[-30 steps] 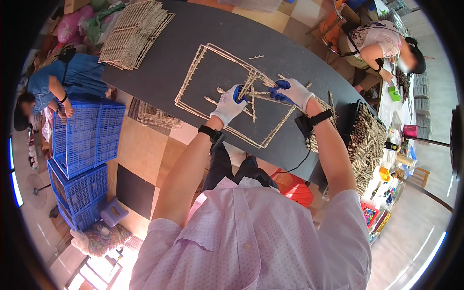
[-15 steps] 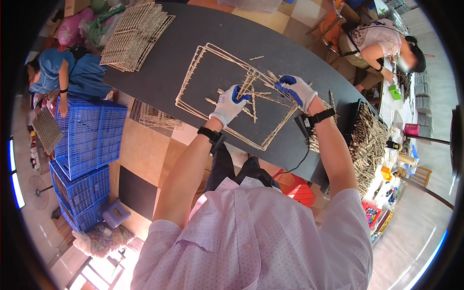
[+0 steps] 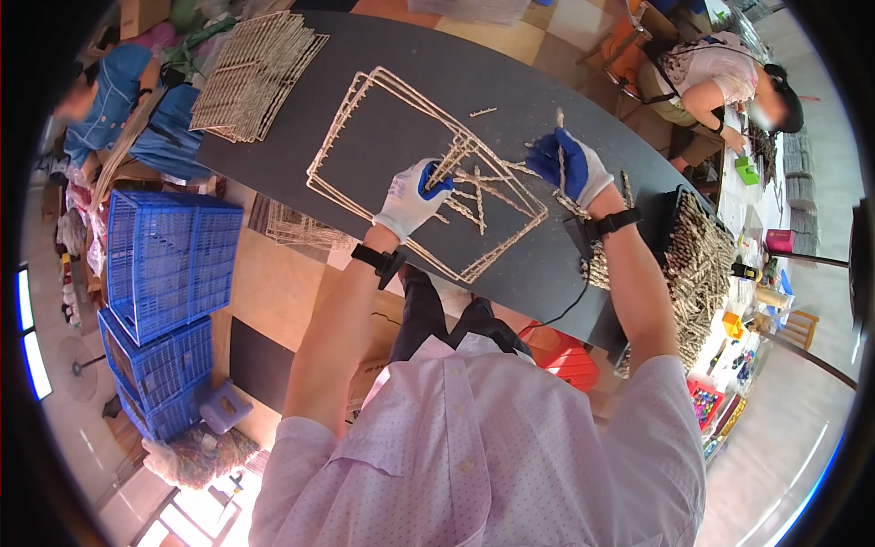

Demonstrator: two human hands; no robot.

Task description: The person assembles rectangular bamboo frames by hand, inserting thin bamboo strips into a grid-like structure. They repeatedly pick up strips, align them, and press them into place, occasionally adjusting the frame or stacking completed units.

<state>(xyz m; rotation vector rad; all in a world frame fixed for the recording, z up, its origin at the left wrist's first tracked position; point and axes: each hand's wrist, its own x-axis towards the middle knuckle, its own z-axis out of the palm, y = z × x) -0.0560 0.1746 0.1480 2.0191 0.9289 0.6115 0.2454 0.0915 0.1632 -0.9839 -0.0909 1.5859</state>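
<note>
On the dark table (image 3: 301,55) lies a rectangular frame (image 3: 335,123) of thin, pale rope-wrapped bars, apparently doubled. My left hand (image 3: 410,196), in a white glove with a blue palm, reaches over its near side and is closed around a small bunch of twisted rope sticks (image 3: 448,160). Several more loose sticks (image 3: 480,202) lie crossed inside the frame, just right of that hand. Beyond the frame's right side, my right hand (image 3: 576,173), gloved alike, grips a twisted rope stick (image 3: 561,155) that stands out past the fingers.
A heap of rope sticks (image 3: 693,273) fills a dark tray at the table's right end. Stacked woven panels (image 3: 251,77) lie at the far left. Blue crates (image 3: 173,264) stand on the floor at left, near one person; another person sits at far right. A red stool (image 3: 565,356) is below the table.
The frame and my left hand have shifted left. My right hand has drawn away from the frame, and a stick now shows upright in it. The person at left has moved a panel.
</note>
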